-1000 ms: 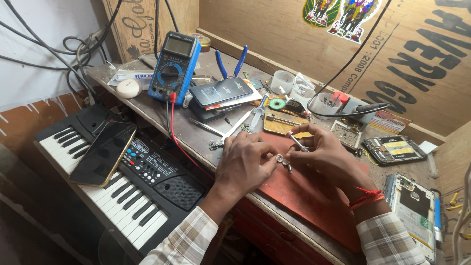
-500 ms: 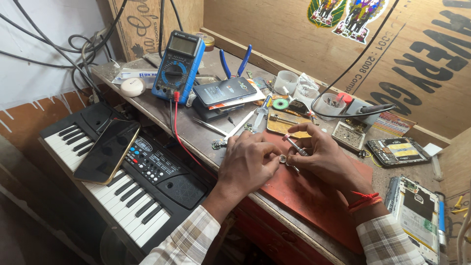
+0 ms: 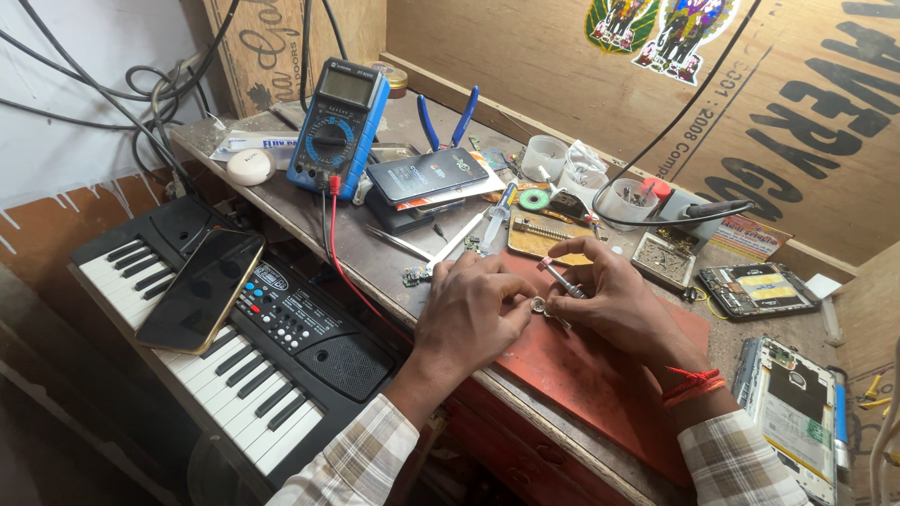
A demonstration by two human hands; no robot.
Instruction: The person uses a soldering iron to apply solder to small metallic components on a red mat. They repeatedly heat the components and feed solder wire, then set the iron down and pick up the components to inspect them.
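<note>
Over the red mat, pinch the small round part firmly in your left hand; keep your right hand closed on the tool, steady.

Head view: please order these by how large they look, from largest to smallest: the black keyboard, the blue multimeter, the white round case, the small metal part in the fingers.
1. black keyboard
2. blue multimeter
3. white round case
4. small metal part

Both hands meeting over a mat at the surface's front edge; meter and pliers behind, keyboard left below with phone on it
</note>
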